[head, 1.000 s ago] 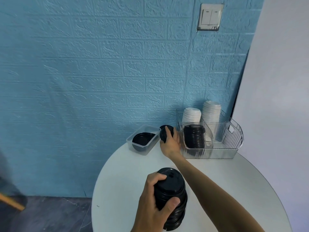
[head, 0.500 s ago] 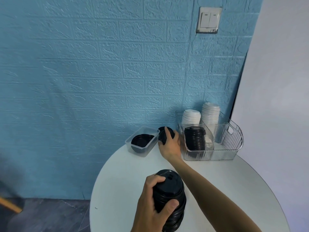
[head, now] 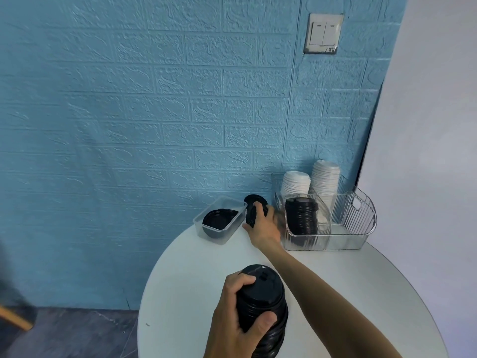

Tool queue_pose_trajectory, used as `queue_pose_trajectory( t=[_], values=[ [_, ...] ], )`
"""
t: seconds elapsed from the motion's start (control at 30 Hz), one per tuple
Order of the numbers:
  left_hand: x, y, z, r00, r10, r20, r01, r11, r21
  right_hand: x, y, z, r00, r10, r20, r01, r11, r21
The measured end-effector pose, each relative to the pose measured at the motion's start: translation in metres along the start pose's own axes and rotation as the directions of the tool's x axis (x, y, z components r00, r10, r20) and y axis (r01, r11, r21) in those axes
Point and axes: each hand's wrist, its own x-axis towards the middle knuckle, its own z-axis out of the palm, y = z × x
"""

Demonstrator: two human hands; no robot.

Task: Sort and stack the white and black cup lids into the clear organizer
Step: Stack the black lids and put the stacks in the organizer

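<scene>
Since a second ago your right hand [head: 263,223] has barely shifted: it stays at the far edge of the table [head: 196,275], between the small clear tub [head: 233,232] and the clear organizer [head: 361,223], fingers curled round a black lid [head: 254,205] held on edge just off the tabletop. Your left hand [head: 236,321] keeps its grip on the tall stack of black lids [head: 265,301] near the table's near edge, thumb on one side and fingers wrapped round the top.

More black lids [head: 219,219] lie in the tub at the far left edge. In the organizer, at the far right edge against the wall, a black lid stack [head: 302,217] fills the front left compartment, and two white lid stacks [head: 295,183] stand in the back compartments.
</scene>
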Motion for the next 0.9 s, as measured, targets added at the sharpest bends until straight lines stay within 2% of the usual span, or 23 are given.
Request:
queue_pose_trajectory(
  t=[0.5, 0.73, 0.9],
  values=[
    [-0.002, 0.0, 0.0, 1.0, -0.009, -0.006, 0.009, 1.0, -0.005, -0.042, -0.002, -0.005, 0.998, -0.05, 0.043, 0.055, 0.992, -0.118],
    [-0.003, 0.003, -0.001, 1.0, -0.019, -0.008, 0.019, 1.0, 0.002, -0.08, 0.016, -0.021, 0.984, -0.14, 0.107, 0.157, 0.974, -0.165],
    [-0.004, 0.004, -0.001, 0.999, -0.037, -0.001, 0.037, 0.999, -0.022, -0.112, 0.029, -0.046, 0.958, -0.224, 0.18, 0.25, 0.959, -0.135]
  ],
)
